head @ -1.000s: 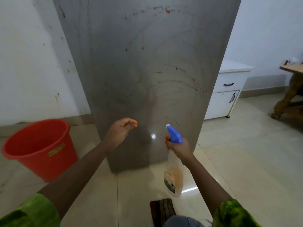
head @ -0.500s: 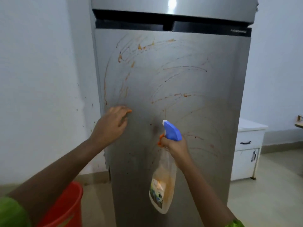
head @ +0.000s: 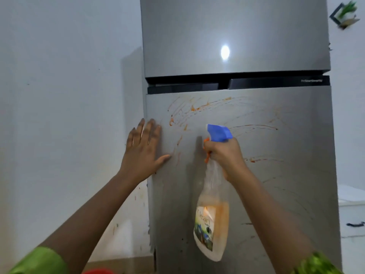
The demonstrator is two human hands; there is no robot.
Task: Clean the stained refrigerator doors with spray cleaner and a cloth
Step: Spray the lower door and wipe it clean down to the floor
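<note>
A tall silver refrigerator fills the middle of the view. Its lower door [head: 276,184] carries orange-red smears [head: 191,109] in arcs near the top and streaks further right. The upper door [head: 237,26] looks clean and reflects a light. My left hand [head: 143,149] lies flat with straight fingers on the lower door's left edge. My right hand [head: 225,155] grips the neck of a spray bottle [head: 212,224], a finger on its orange trigger. The bottle has a blue nozzle pointing left and orange liquid in its lower half. No cloth is in view.
A white wall [head: 69,115] with small stain specks runs along the left of the refrigerator. A red bucket's rim [head: 96,271] shows at the bottom edge. A white cabinet [head: 351,224] with a dark handle stands at the right. A small wall shelf [head: 344,14] hangs top right.
My view has risen from the floor and lower door to the upper door. My left hand opened from loosely curled and now lies flat on the door's left edge. The bottle rose with my right hand.
</note>
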